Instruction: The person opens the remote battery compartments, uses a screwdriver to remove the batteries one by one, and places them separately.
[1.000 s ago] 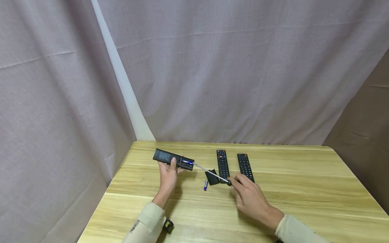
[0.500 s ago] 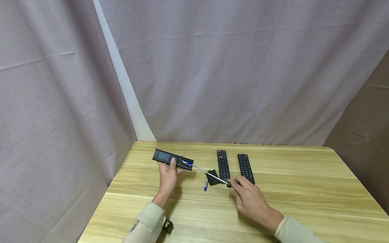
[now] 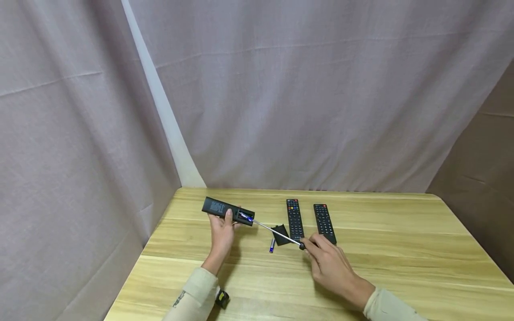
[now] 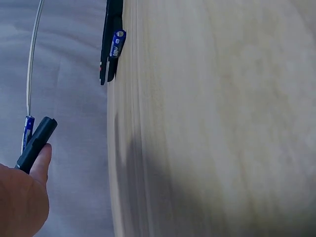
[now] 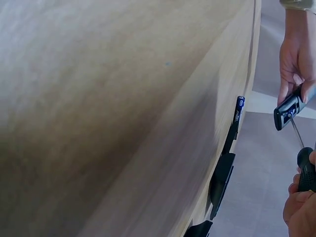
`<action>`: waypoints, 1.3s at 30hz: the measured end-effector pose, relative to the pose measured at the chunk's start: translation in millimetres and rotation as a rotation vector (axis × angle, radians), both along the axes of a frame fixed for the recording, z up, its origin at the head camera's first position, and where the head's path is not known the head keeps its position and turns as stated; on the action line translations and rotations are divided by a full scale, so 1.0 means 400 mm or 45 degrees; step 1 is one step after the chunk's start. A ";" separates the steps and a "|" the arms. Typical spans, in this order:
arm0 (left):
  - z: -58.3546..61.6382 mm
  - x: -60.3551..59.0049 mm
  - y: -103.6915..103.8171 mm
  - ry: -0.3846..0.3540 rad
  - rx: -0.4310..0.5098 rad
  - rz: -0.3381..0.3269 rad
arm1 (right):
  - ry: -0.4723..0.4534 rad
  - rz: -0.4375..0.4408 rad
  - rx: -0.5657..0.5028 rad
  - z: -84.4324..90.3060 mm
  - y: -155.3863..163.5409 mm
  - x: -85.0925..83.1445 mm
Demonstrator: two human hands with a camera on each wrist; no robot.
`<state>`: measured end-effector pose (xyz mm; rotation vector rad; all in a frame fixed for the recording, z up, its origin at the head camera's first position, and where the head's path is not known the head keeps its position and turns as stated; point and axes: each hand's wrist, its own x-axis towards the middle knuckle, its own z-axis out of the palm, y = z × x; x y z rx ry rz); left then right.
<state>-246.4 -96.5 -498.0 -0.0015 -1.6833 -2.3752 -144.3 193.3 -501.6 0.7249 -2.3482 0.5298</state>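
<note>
The remote you hold (image 3: 217, 206): blk plastic, smooth, semi-matt, w/ fine pale print on the back. The bay batt. (image 3: 245, 216) shows you a glossy printed wrap; ditto the loose batt. (image 3: 272, 245). Your screwdriver (image 3: 277, 232): bright, smooth metal shaft; blk handle (image 5: 306, 168) is dull, plastic or rubber, can't tell which. Batt. cover (image 3: 281, 239): blk plastic, mostly matt. L spare remote (image 3: 295, 219) & R spare remote (image 3: 324, 223): blk plastic cases w/ small keys. Your tabletop (image 3: 405, 249): light wood grain, smooth, satin sheen; solid or laminate unclear. Curtain (image 3: 313, 111): matt cloth, creased, w/ soft folds. Your L sleeve (image 3: 201, 284) & R sleeve (image 3: 389, 305): matt cloth.
</note>
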 end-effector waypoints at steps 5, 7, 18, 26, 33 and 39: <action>0.001 -0.002 0.004 0.007 -0.005 -0.008 | -0.018 -0.004 -0.007 -0.003 0.004 0.000; 0.003 -0.001 0.005 0.008 -0.017 -0.010 | -0.028 -0.003 -0.009 -0.004 0.005 0.001; -0.003 -0.003 0.010 -0.020 -0.061 -0.017 | -0.075 -0.047 -0.003 -0.007 0.010 0.007; -0.007 -0.003 0.009 -0.060 -0.102 -0.029 | -0.123 -0.092 0.016 -0.012 0.021 0.007; -0.012 -0.003 0.006 -0.095 -0.129 -0.016 | -0.132 -0.113 0.019 -0.012 0.036 0.012; -0.009 -0.002 0.006 -0.090 -0.130 -0.016 | -0.132 -0.131 0.029 -0.010 0.049 0.014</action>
